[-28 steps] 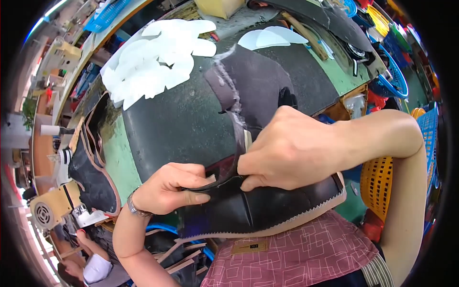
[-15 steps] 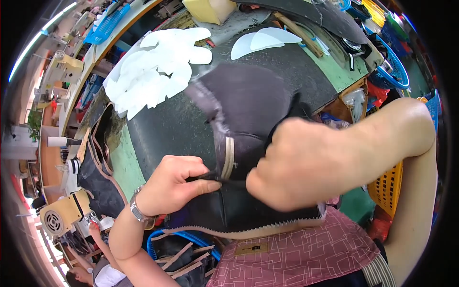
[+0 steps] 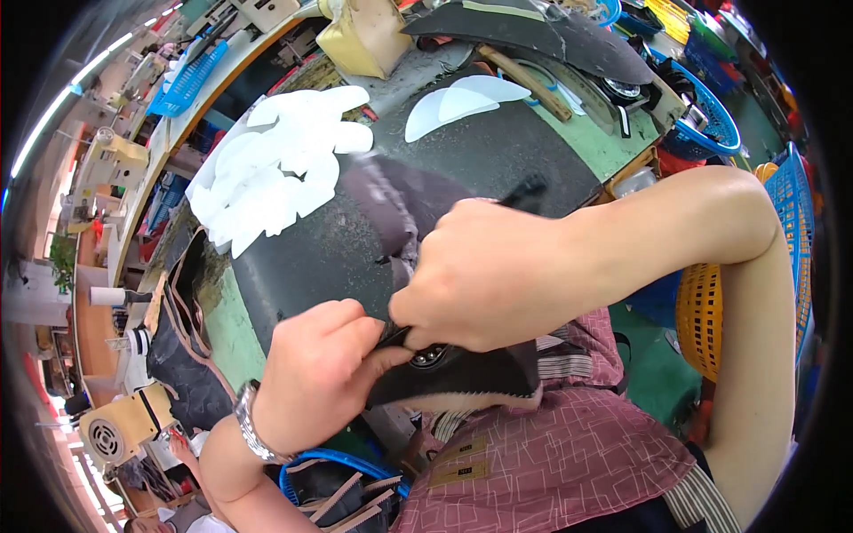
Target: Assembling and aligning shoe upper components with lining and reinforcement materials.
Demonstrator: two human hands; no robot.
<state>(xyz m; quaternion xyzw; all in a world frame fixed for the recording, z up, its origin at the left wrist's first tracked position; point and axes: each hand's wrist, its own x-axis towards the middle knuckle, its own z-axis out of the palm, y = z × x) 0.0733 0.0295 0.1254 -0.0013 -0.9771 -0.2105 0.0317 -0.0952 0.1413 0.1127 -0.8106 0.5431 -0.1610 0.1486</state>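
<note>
Both my hands grip a black leather boot upper (image 3: 453,382) with a pale zigzag-cut edge, held over the near side of the black work mat (image 3: 284,266). My left hand (image 3: 324,364), with a metal watch on its wrist, pinches the leather's edge between thumb and fingers. Close against it, my right hand (image 3: 489,275) is closed on the same edge, its knuckles upward. Dark grey-purple lining (image 3: 382,204) spreads beyond my hands, partly hidden by the right one. A small round shiny metal piece (image 3: 429,357) shows just under the right fingers.
A heap of white cut pieces (image 3: 267,169) lies at the mat's far left, with half-round white pieces (image 3: 462,102) at its far edge. Behind them rests a wooden handle (image 3: 524,82). Blue (image 3: 711,115) and yellow (image 3: 700,320) baskets stand right; a blue basket (image 3: 293,475) holds leather pieces below.
My right hand has moved left, up against my left hand. The upper is more bunched, and its lining has folded down out of sight behind the right hand.
</note>
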